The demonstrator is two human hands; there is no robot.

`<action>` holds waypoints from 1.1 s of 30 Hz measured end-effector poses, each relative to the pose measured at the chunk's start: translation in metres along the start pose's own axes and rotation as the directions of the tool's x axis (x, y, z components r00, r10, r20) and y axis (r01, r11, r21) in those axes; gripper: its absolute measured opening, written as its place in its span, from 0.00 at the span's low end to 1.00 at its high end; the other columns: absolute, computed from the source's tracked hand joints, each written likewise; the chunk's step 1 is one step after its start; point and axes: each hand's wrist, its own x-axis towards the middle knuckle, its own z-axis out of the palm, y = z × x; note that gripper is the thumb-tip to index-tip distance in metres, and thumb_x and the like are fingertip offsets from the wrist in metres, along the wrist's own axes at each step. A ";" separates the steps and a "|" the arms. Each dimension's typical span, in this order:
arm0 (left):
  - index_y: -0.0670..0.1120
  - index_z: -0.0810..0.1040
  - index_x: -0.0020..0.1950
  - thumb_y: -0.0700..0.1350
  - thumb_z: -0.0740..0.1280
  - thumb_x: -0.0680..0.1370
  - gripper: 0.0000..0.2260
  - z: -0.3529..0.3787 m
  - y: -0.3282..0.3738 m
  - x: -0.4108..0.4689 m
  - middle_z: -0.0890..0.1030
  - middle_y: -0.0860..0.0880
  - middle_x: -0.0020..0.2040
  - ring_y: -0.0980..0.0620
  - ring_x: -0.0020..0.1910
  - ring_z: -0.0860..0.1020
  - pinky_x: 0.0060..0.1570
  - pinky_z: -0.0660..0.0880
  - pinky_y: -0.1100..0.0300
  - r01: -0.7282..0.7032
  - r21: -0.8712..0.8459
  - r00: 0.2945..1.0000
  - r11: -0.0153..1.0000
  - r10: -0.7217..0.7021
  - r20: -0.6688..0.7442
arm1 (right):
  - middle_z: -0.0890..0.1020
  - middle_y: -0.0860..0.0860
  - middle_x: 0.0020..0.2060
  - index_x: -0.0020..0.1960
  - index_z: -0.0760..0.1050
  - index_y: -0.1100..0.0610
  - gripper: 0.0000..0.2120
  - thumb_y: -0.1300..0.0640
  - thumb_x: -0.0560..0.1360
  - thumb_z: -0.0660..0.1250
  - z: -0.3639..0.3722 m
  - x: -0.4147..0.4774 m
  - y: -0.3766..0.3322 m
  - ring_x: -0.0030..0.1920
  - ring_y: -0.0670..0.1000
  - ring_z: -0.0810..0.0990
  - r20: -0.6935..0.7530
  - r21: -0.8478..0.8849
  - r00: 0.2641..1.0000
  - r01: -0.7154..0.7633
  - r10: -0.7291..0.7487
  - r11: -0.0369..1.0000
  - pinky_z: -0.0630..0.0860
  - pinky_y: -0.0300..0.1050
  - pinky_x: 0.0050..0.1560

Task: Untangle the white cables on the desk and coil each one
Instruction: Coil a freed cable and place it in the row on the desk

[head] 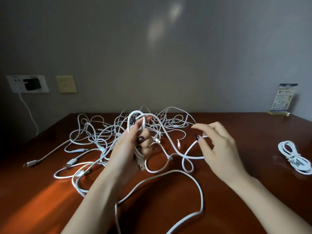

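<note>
Nearest, a slack run of white cable (200,191) sweeps in a wide loop across the reddish-brown worktop (42,200), passing between the two bare forearms and off the lower edge of the view.

Just beyond it, the left grip (131,146) is raised over the worktop with its fingers curled round a partly wound coil (136,115). The coil's loops stand up above the fingers, and a USB plug (141,166) hangs below the palm. The right grip (219,146) is also lifted, and pinches a strand of the same white cable between thumb and fingertips, the other fingers loosely spread. From that pinch the strand drops to a small crossed loop (187,162) on the worktop and rises again toward the left grip.

Well apart to the right, a finished bundle (293,157) lies coiled by itself on the wood.

Behind the hands, the tangle of white cables (94,132) spreads across the middle and left of the worktop, strands crossing over one another and several plug ends poking out.

Farthest back, against the grey wall (152,48), a printed card stand (283,98) sits at the right rear edge. On the left, a white outlet plate (27,83) carries a black adapter, with a white lead (28,108) hanging down from it, and a yellowish switch plate (66,84) is just beside it.
</note>
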 end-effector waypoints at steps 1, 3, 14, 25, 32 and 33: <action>0.46 0.76 0.51 0.46 0.53 0.82 0.12 -0.001 0.001 0.001 0.61 0.54 0.28 0.60 0.22 0.58 0.19 0.55 0.71 -0.002 -0.046 1.000 0.999 0.002 -0.001 | 0.70 0.46 0.41 0.57 0.79 0.56 0.15 0.69 0.74 0.67 -0.001 0.001 0.002 0.31 0.42 0.71 -0.010 -0.020 1.000 -0.028 0.028 0.999 0.64 0.27 0.34; 0.47 0.77 0.51 0.47 0.57 0.78 0.11 0.001 0.004 -0.001 0.61 0.54 0.28 0.61 0.22 0.58 0.20 0.55 0.71 -0.004 -0.116 1.000 0.993 0.007 0.020 | 0.69 0.47 0.41 0.57 0.80 0.57 0.16 0.71 0.73 0.67 -0.004 0.003 0.005 0.31 0.39 0.71 -0.017 -0.070 0.998 -0.057 0.055 0.996 0.64 0.27 0.34; 0.45 0.78 0.59 0.49 0.58 0.75 0.17 0.011 -0.016 -0.008 0.62 0.52 0.30 0.59 0.25 0.58 0.22 0.58 0.70 0.065 0.121 0.981 0.991 -0.085 0.174 | 0.80 0.53 0.44 0.44 0.80 0.58 0.15 0.65 0.66 0.57 0.018 -0.012 -0.035 0.52 0.57 0.79 0.331 -0.447 0.869 0.489 -0.369 0.749 0.63 0.51 0.64; 0.49 0.78 0.61 0.52 0.60 0.78 0.15 0.009 -0.011 -0.010 0.61 0.52 0.31 0.58 0.27 0.57 0.24 0.57 0.68 -0.031 0.258 0.973 0.966 -0.030 0.230 | 0.71 0.44 0.21 0.60 0.71 0.50 0.18 0.42 0.75 0.57 0.006 -0.012 -0.046 0.27 0.45 0.73 0.427 -0.201 0.895 0.236 -0.132 0.951 0.63 0.45 0.63; 0.48 0.78 0.59 0.52 0.62 0.79 0.13 0.006 -0.022 -0.012 0.63 0.52 0.30 0.57 0.26 0.60 0.25 0.60 0.68 -0.056 0.453 0.955 0.890 -0.085 0.285 | 0.75 0.45 0.27 0.57 0.74 0.47 0.23 0.36 0.71 0.53 0.006 -0.012 -0.037 0.37 0.42 0.75 0.490 -0.078 0.871 0.070 -0.023 0.994 0.52 0.38 0.70; 0.44 0.77 0.57 0.52 0.62 0.77 0.15 0.005 -0.025 -0.011 0.64 0.52 0.29 0.57 0.26 0.60 0.25 0.61 0.68 -0.029 0.429 0.955 0.903 -0.102 0.278 | 0.76 0.45 0.28 0.57 0.75 0.48 0.23 0.37 0.71 0.53 0.007 -0.012 -0.035 0.39 0.43 0.76 0.479 -0.068 0.877 0.072 -0.031 0.995 0.52 0.38 0.70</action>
